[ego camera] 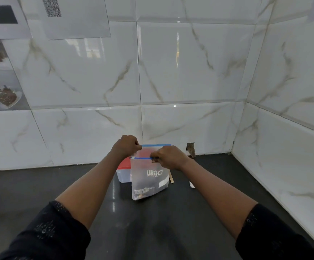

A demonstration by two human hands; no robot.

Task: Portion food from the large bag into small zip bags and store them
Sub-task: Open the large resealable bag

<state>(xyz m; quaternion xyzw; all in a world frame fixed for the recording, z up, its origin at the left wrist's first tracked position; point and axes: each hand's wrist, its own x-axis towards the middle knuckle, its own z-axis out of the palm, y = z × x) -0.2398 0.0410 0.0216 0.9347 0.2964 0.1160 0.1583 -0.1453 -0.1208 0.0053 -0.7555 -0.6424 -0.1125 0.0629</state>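
Zip bag (pixel 148 179): upright on dark surface (pixel 152 226), a little food at its bottom.
Left hand (pixel 126 147): curled, pinching the bag's top left edge.
Right hand (pixel 168 159): pinching the blue zip strip.
Behind: red-lidded container (pixel 123 173), touching the bag.

room over near counter (pixel 152 231); red-lid container (pixel 123 172), wall (pixel 171 124) crowd behind zip bag (pixel 148 182), seemingly close
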